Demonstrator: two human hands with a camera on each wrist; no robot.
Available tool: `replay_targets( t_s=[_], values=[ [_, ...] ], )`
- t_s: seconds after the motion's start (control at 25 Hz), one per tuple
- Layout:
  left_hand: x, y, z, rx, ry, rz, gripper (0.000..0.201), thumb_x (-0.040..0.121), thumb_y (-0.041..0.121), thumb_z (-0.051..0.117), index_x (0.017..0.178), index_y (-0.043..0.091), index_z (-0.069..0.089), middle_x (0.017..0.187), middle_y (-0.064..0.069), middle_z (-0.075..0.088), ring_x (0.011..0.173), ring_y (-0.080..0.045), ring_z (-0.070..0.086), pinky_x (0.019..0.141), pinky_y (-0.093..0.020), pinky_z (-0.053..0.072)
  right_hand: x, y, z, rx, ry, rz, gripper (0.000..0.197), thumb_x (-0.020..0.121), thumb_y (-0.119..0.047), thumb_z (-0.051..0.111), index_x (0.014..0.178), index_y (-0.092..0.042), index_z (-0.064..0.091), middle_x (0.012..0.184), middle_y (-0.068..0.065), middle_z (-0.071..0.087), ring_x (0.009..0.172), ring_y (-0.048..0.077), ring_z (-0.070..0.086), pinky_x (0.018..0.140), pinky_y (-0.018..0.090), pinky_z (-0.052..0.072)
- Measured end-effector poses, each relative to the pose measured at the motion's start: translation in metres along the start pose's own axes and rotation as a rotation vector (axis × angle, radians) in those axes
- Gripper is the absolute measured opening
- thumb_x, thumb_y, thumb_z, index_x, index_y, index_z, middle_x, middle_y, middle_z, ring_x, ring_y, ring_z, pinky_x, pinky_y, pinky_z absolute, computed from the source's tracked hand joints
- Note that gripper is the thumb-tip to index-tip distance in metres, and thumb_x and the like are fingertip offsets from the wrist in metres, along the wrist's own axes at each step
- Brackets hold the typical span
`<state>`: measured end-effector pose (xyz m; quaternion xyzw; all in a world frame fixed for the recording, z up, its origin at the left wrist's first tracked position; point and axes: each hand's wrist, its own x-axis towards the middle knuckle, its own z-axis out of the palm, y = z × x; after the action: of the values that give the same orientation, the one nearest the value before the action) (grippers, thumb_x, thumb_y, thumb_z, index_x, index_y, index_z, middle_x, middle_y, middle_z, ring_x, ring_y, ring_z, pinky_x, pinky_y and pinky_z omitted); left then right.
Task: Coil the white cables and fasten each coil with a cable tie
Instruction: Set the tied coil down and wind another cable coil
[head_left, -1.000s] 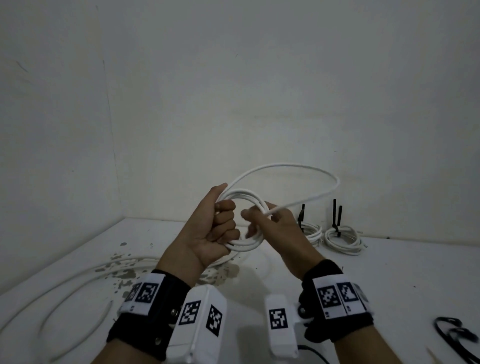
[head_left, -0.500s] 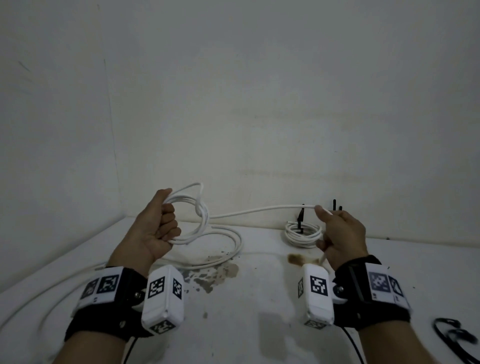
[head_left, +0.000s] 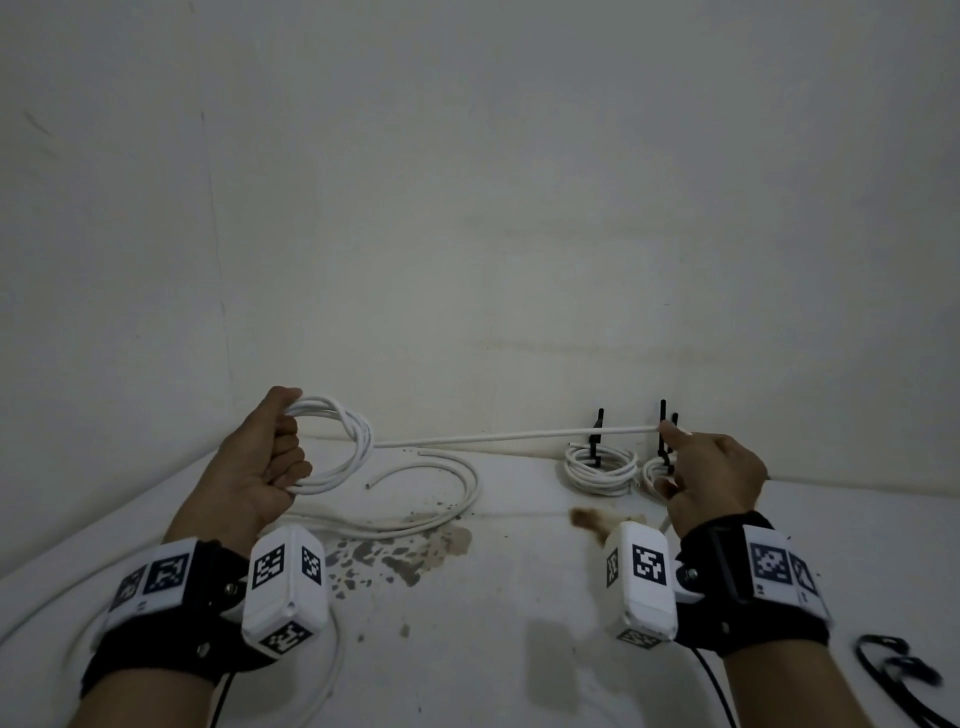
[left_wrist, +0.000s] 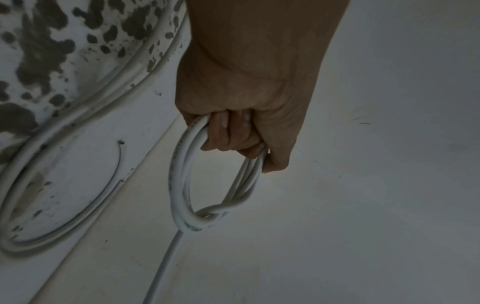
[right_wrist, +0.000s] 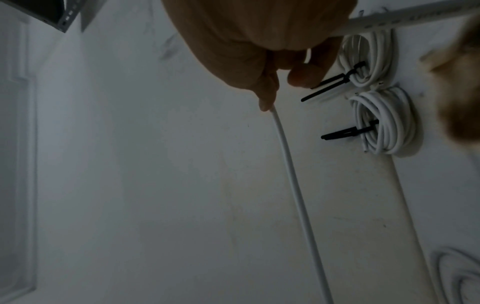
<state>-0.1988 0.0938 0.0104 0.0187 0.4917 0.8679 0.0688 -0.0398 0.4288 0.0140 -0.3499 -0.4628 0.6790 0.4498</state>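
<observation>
My left hand (head_left: 270, 457) grips a coil of white cable (head_left: 343, 447) held up above the table, fingers curled through the loops (left_wrist: 187, 185). The cable's free end wraps once round the coil (left_wrist: 210, 214) and runs taut to the right as a straight strand (head_left: 519, 436). My right hand (head_left: 701, 478) pinches that strand near its tip (right_wrist: 270, 102), level with the coil. Two finished coils (head_left: 602, 467) with black cable ties (head_left: 598, 431) lie against the back wall, just beyond the right hand.
More loose white cable (head_left: 431, 493) curves over the stained white table (head_left: 467, 623) between my hands and trails off to the left. Spare black cable ties (head_left: 893, 670) lie at the near right. Walls close in at the back and left.
My hands have drawn apart: the right pulled the cable end rightwards until the big loop became a straight taut strand, while the left carried the coil left and lower.
</observation>
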Motion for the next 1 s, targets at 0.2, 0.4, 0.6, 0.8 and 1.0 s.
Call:
replay_targets(
  t_s=[0.2,0.4,0.6,0.8,1.0],
  values=[
    [0.004,0.002,-0.002,-0.121,0.049,0.024,0.045,0.098,0.031,0.052,0.062,0.022,0.026,0.034,0.008,0.019,0.024,-0.008,0.015,0.029,-0.017,0.013,-0.016,-0.018,-0.001,-0.151,-0.27,-0.1,0.012,0.092,-0.005,0.064,0.088,-0.016,0.059,0.078,0.008,0.049,0.05,0.019,0.036,0.041,0.025,0.043],
    [0.011,-0.003,0.001,-0.207,0.12,0.087,0.044,0.104,0.042,0.041,0.066,0.02,0.032,0.036,0.008,0.024,0.027,-0.007,0.02,0.032,-0.017,0.018,-0.062,-0.057,0.002,-0.435,-0.89,-0.135,0.024,0.101,-0.007,0.042,0.089,-0.004,0.063,0.076,0.017,0.064,0.061,0.025,0.061,0.062,0.04,0.058],
    [0.016,-0.007,0.004,-0.222,0.102,0.091,0.046,0.104,0.048,0.035,0.066,0.021,0.032,0.037,0.008,0.025,0.028,-0.008,0.022,0.034,-0.016,0.02,-0.08,-0.078,-0.008,-0.261,-1.207,-0.033,0.031,0.101,0.004,0.033,0.107,0.001,0.063,0.111,0.025,0.071,0.109,0.032,0.069,0.09,0.052,0.057],
    [0.02,-0.006,-0.007,-0.342,0.057,0.022,0.048,0.104,0.051,0.028,0.065,0.022,0.029,0.037,0.008,0.025,0.03,-0.007,0.022,0.036,-0.02,0.02,-0.088,-0.092,-0.024,-0.298,-1.25,-0.319,0.029,0.084,-0.016,0.065,0.111,-0.006,0.068,0.107,0.014,0.075,0.101,0.029,0.072,0.077,0.046,0.062],
    [0.022,-0.011,-0.01,-0.448,0.034,-0.018,0.047,0.105,0.049,0.026,0.066,0.022,0.028,0.038,0.008,0.026,0.032,-0.008,0.024,0.04,-0.02,0.022,-0.098,-0.091,-0.008,-0.583,-0.791,-0.963,0.033,0.081,-0.039,0.077,0.069,-0.01,0.067,0.075,0.005,0.072,0.067,0.019,0.073,0.06,0.041,0.062]
  ],
)
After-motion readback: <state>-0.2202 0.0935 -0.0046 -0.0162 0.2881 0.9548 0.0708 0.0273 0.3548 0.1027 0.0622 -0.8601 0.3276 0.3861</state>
